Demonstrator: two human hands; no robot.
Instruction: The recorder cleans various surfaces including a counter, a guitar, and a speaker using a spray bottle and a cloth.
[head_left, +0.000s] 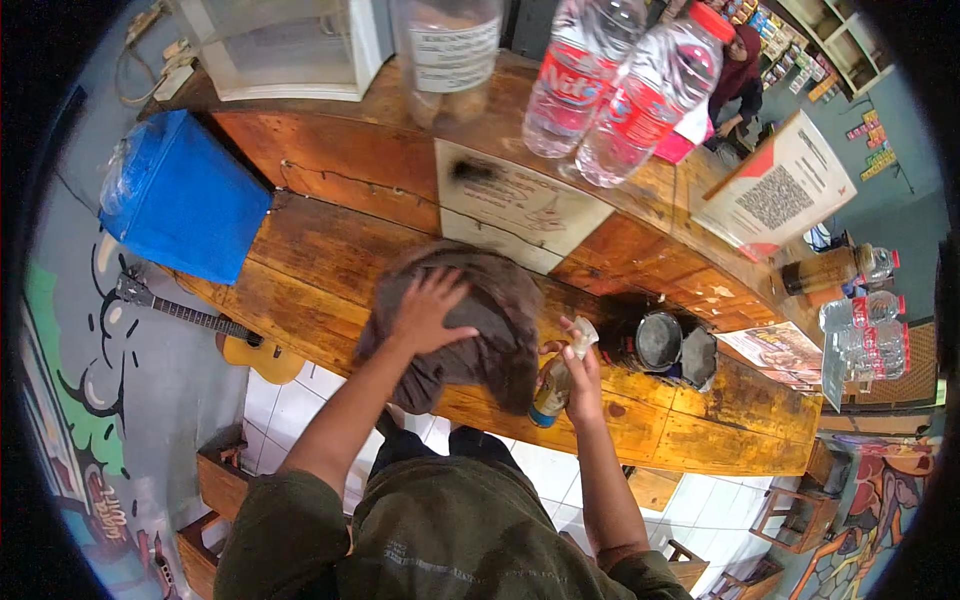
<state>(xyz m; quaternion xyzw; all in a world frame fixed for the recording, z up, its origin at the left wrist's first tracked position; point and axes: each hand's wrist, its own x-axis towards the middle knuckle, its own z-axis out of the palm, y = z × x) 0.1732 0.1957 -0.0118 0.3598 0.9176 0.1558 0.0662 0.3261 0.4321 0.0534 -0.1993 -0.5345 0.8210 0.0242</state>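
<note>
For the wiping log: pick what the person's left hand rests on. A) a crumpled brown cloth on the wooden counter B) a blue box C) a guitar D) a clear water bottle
A: the left hand lies spread flat on the brown cloth on the wooden counter, while the right hand holds a small spray bottle beside it.

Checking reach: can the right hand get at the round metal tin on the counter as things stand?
Probably not freely: the right hand is closed around a spray bottle. The metal tin sits just to its right on the wooden counter, nothing between them.
</note>
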